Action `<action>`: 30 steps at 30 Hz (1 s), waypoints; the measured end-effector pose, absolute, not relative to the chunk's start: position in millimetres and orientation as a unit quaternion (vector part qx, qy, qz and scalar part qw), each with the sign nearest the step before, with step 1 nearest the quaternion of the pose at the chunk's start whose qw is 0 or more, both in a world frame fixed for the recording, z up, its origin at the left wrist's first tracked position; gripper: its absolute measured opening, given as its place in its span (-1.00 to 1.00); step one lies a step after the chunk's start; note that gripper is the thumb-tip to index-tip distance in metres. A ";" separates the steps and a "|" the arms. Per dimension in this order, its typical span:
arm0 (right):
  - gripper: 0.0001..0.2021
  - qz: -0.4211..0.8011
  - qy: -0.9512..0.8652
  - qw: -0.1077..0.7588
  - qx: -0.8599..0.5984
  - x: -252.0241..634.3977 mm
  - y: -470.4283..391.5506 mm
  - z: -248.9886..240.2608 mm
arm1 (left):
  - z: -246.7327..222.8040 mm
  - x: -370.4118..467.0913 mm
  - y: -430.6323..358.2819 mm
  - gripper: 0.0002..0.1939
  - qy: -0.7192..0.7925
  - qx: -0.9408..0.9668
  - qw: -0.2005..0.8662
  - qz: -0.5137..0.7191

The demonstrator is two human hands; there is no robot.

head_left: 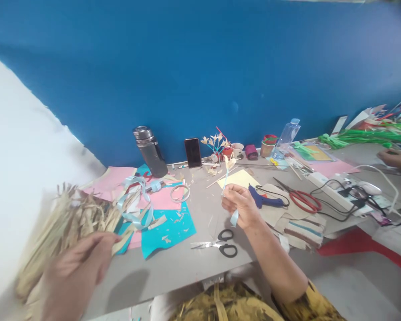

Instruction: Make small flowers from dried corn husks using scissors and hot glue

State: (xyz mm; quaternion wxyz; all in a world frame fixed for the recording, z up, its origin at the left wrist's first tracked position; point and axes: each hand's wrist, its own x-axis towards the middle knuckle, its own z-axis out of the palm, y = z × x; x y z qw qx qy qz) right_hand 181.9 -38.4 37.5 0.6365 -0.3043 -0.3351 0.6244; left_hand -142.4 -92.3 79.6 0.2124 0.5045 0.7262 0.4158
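My right hand [239, 204] pinches the thin blue stem of a small cream flower [230, 162], held upright above the table, with a bit of light blue ribbon hanging below the fingers. At the lower left, my left hand [83, 267] is closed on a pale strip of dried husk [124, 238], slightly blurred. Beside that hand lies a heap of dried husks [67, 223]. A loose coil of light blue ribbon [147, 218] rests over pink and blue paper [173, 232]. Black-handled scissors [218, 244] lie below my right hand.
A dark flask [152, 154], a phone [193, 153], a bunch of finished flowers [215, 145] and a bottle [287, 136] stand along the wall. Right are a blue glue gun [265, 198], red scissors [302, 200], a power strip [334, 189] and another person's hand [396, 158].
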 end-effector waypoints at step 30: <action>-0.74 0.491 -0.466 0.582 -0.450 159.4 -32.0 51.1 | 39.9 18.6 -44.8 -0.78 0.456 0.408 0.653 0.445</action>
